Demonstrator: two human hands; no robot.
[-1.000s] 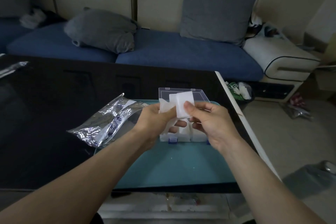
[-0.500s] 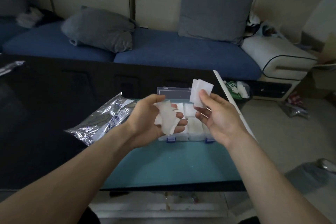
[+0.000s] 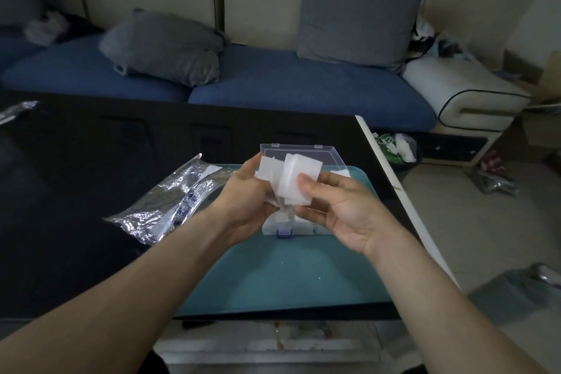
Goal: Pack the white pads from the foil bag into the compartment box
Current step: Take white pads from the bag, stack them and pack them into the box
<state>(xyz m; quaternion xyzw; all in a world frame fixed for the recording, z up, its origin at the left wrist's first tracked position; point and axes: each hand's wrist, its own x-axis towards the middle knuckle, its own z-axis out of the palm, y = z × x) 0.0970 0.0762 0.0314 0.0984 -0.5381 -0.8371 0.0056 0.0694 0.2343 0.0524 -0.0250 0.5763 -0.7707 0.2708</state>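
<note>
while both hands pinch them, white pads [image 3: 296, 179] thin, square, fanned, fingers [image 3: 306, 184] curled around, above compartment box [image 3: 303, 229]

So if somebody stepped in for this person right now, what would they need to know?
Left hand: holds a bunch of white pads.
Right hand: pinches one pad against that bunch.
Both are above the open compartment box on the teal mat; foil bag lies to its left.
Done: some pads already sit in the box.
Left: pack the held pads; whether the bag holds more is unclear.
</note>
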